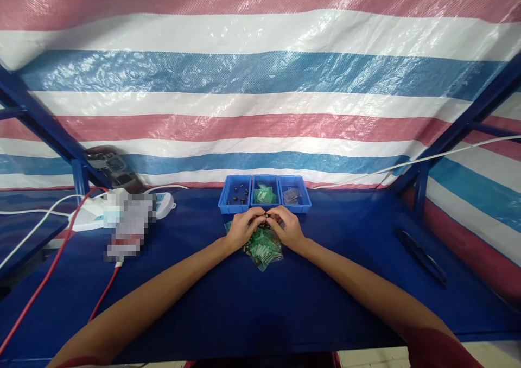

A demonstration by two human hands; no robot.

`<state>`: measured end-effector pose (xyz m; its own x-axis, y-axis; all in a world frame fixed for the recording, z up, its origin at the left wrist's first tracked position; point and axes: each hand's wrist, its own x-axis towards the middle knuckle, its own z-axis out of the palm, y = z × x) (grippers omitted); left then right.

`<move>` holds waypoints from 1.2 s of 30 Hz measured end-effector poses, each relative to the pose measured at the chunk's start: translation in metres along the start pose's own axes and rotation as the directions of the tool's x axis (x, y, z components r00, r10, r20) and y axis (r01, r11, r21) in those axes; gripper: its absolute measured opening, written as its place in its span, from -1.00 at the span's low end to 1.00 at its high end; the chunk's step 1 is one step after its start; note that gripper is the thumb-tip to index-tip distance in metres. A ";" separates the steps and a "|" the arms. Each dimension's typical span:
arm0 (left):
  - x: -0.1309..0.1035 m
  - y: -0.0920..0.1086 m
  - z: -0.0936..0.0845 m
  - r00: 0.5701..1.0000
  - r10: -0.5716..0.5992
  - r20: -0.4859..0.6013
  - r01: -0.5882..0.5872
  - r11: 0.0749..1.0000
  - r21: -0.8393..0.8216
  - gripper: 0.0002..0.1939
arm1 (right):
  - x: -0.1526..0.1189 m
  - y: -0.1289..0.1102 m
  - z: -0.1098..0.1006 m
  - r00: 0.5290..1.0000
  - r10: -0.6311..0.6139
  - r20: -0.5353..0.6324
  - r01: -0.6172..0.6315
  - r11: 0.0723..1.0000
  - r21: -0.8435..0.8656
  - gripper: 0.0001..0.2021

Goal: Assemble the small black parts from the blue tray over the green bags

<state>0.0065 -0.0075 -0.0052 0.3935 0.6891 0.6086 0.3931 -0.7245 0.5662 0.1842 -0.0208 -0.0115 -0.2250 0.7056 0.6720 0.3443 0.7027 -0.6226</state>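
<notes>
My left hand [243,228] and my right hand [288,228] meet over the blue table, fingers pinched together around a small dark part [266,221]. Which fingers bear the part is hard to make out. Beneath them lie clear and green plastic bags [264,251] with small metal pieces inside. Just beyond my hands stand three joined blue bins: the left bin [227,208] holds several small dark parts, the middle bin [265,207] green bags, the right bin [301,207] small greyish clear bags.
At the left are a white power strip [87,216], a blurred-out object [131,224], red and white cables, and a dark item [116,167]. Black-framed glasses [423,257] lie at the right. A striped sheet [260,105] hangs behind, between blue metal posts.
</notes>
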 end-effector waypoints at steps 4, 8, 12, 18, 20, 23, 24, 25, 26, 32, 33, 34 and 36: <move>0.001 0.001 -0.001 1.000 -0.013 0.027 0.013 1.000 0.017 -0.81 | -0.001 0.000 0.000 1.000 0.018 -0.015 -0.018 1.000 0.003 -0.83; 0.001 0.000 -0.001 0.999 -0.023 0.023 0.023 1.000 0.015 -0.82 | -0.001 0.001 0.000 1.000 0.023 -0.021 -0.023 1.000 0.003 -0.82; 0.002 0.000 0.000 0.999 -0.033 0.020 0.033 0.999 0.003 -0.84 | -0.001 0.003 0.001 1.000 0.026 -0.009 -0.026 1.000 0.007 -0.81; 0.001 -0.001 0.000 0.999 -0.025 0.021 0.025 1.000 -0.002 -0.85 | -0.001 0.002 0.001 1.000 0.020 0.000 -0.020 1.000 0.021 -0.81; 0.001 -0.001 0.000 0.999 -0.033 0.027 0.033 0.999 0.004 -0.85 | -0.001 0.002 0.000 1.000 0.018 0.001 -0.018 1.000 0.024 -0.82; 0.001 -0.002 0.000 0.999 -0.036 0.034 0.035 0.999 0.005 -0.84 | -0.001 0.001 0.000 1.000 0.015 0.000 -0.015 1.000 0.026 -0.82; 0.001 -0.002 0.000 0.999 -0.033 0.035 0.033 0.999 0.005 -0.83 | -0.001 0.001 0.000 1.000 0.013 -0.001 -0.013 1.000 0.027 -0.83; 0.000 -0.002 0.000 0.999 -0.030 0.035 0.029 1.000 0.006 -0.83 | -0.001 0.000 0.000 1.000 0.011 -0.001 -0.011 1.000 0.029 -0.83; 0.000 -0.002 0.000 0.999 -0.027 0.036 0.027 1.000 0.006 -0.82 | -0.001 0.000 0.000 1.000 0.009 -0.001 -0.009 0.999 0.031 -0.83; 0.001 -0.002 -0.001 0.999 -0.028 0.039 0.028 1.000 0.011 -0.80 | -0.001 -0.001 0.000 1.000 -0.010 -0.005 0.011 1.000 0.014 -0.82; 0.001 -0.002 -0.001 0.999 -0.026 0.040 0.026 1.000 0.011 -0.80 | -0.001 -0.001 0.000 1.000 -0.013 -0.006 0.013 1.000 0.009 -0.82; 0.001 -0.001 -0.001 0.999 -0.026 0.041 0.025 1.000 0.011 -0.80 | -0.001 -0.001 -0.001 1.000 -0.013 -0.006 0.013 1.000 0.005 -0.82; 0.001 -0.001 -0.001 0.999 -0.033 0.042 0.033 0.999 0.011 -0.80 | -0.001 -0.001 -0.001 1.000 -0.009 -0.005 0.009 1.000 0.002 -0.82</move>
<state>0.0057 -0.0059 -0.0042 0.4145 0.7127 0.5659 0.4146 -0.7015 0.5797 0.1845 -0.0226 -0.0110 -0.2235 0.6989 0.6794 0.3408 0.7090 -0.6173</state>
